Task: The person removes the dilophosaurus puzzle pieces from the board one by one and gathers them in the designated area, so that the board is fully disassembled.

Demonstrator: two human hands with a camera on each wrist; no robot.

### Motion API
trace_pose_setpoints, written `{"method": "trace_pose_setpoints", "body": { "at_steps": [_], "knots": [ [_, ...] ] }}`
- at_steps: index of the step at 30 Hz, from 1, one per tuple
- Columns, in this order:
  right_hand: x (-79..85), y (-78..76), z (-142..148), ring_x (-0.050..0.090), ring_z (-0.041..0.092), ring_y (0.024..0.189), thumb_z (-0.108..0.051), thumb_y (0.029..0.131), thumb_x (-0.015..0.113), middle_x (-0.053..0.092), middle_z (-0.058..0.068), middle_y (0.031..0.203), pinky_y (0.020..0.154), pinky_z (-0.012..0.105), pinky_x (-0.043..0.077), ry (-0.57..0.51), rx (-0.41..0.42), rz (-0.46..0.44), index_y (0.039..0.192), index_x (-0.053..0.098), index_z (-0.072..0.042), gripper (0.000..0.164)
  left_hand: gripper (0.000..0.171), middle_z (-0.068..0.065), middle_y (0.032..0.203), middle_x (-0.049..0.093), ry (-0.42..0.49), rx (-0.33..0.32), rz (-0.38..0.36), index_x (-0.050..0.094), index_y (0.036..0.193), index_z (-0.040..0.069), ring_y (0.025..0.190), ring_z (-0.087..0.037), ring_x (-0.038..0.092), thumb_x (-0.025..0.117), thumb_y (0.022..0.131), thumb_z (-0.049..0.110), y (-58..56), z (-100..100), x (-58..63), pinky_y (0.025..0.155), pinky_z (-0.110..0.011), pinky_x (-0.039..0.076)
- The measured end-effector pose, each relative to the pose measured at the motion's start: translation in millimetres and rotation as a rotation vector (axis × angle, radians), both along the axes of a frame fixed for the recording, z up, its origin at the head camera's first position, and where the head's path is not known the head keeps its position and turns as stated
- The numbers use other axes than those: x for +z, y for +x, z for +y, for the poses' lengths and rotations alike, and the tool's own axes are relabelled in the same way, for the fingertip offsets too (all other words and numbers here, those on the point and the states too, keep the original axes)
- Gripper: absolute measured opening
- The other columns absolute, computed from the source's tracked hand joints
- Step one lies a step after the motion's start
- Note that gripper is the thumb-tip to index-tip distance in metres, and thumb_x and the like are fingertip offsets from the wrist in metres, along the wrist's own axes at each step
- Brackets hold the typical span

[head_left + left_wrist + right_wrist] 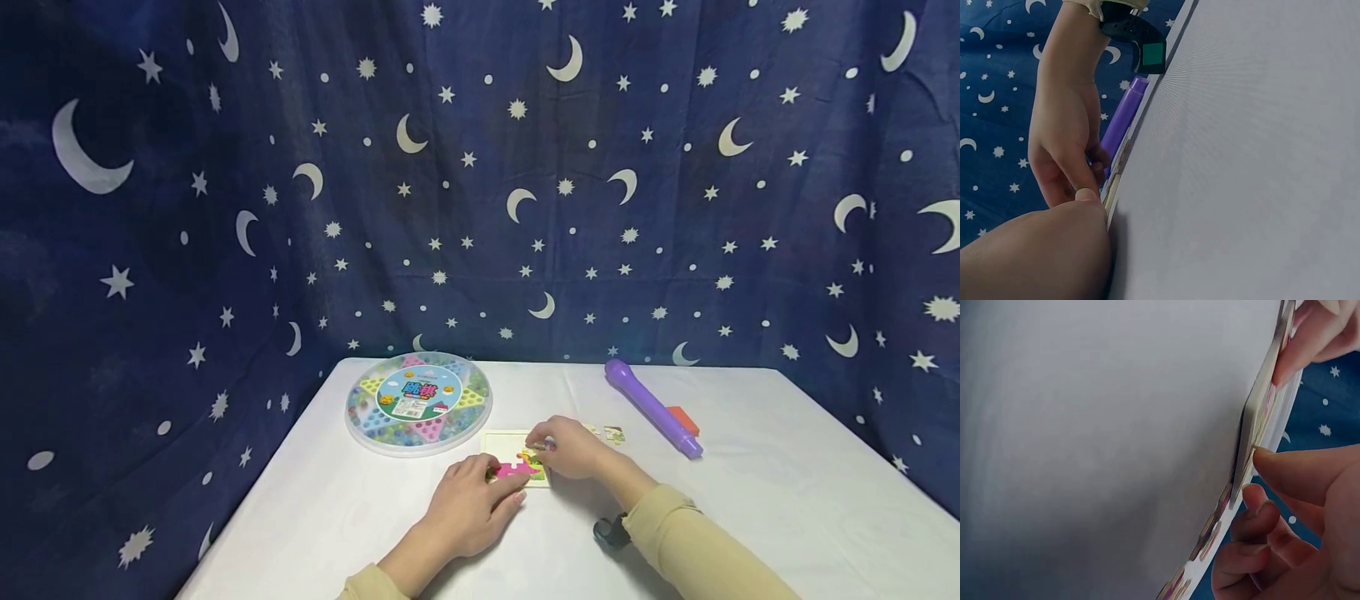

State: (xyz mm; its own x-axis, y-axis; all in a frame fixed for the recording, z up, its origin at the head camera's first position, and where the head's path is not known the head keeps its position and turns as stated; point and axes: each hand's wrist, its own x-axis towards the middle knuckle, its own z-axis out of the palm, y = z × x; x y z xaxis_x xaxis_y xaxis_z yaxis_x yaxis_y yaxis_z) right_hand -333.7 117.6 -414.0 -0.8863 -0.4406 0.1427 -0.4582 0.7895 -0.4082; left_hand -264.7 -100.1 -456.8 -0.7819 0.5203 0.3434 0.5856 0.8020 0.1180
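A small jigsaw puzzle board (497, 440) with a pale frame lies on the white table, its lower part filled with pink, green and yellow pieces. My left hand (472, 504) holds the board at its lower left, fingers over the pieces and thumb by the near edge. At the board's right side, my right hand (572, 447) pinches a puzzle piece over the picture; the fingers largely hide that piece. In the right wrist view, the right thumb (1291, 472) touches the board's edge region and the other fingers curl. Loose puzzle pieces (614, 434) lie just beyond the right hand.
A round, clear-lidded Chinese checkers box (480, 408) stands at the back left. On the right lies a long purple tube with a rounded end (652, 407), beside an orange-red block (684, 420). A dark blue star-and-moon curtain (480, 208) hangs behind the table (750, 500).
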Motion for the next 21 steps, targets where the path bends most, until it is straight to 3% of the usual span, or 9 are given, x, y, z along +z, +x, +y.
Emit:
{"method": "trace_pose_setpoints", "body": {
  "at_steps": [21],
  "knots": [
    [4.1, 1.1, -12.7, 0.064, 0.028, 0.105, -0.005, 0.09, 0.072, 0.066, 0.002, 0.103, 0.099, 0.056, 0.048, 0.033, -0.044, -0.099, 0.101, 0.069, -0.016, 0.016, 0.038, -0.004, 0.13, 0.057, -0.009, 0.005, -0.017, 0.062, 0.14, 0.043, 0.125, -0.021, 0.049, 0.047, 0.106, 0.051, 1.4, 0.8, 1.4, 0.105, -0.049, 0.041]
  ]
}}
